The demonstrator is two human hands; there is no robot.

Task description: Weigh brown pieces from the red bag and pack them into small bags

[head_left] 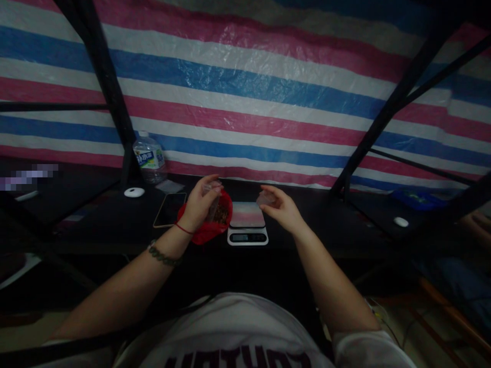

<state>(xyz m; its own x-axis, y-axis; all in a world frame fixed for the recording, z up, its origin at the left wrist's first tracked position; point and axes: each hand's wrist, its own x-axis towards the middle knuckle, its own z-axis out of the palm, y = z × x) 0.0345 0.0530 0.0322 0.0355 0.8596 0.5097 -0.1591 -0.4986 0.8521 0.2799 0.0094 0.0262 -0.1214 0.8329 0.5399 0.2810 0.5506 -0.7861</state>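
Note:
My left hand [197, 205] is closed on a small clear plastic bag [214, 200], held above a red plastic bag [206, 235]. Small brown bits [221, 213] lie inside the red bag; the picture is too dim to tell their kind. Just right of the red bag stands a white kitchen scale [248, 238] with a shiny metal top and a dark display. Beyond the scale's right edge, my right hand [284, 208] pinches a small translucent plastic piece [265, 198] between thumb and fingers. Its exact shape is unclear.
Left of the red bag lies a phone [169, 209]. Behind it stand a large clear bottle [149, 158] and a white oval device [134, 192]. A similar white device [401, 222] and a blue item [416, 199] lie right. Black metal posts [111, 97] frame both sides.

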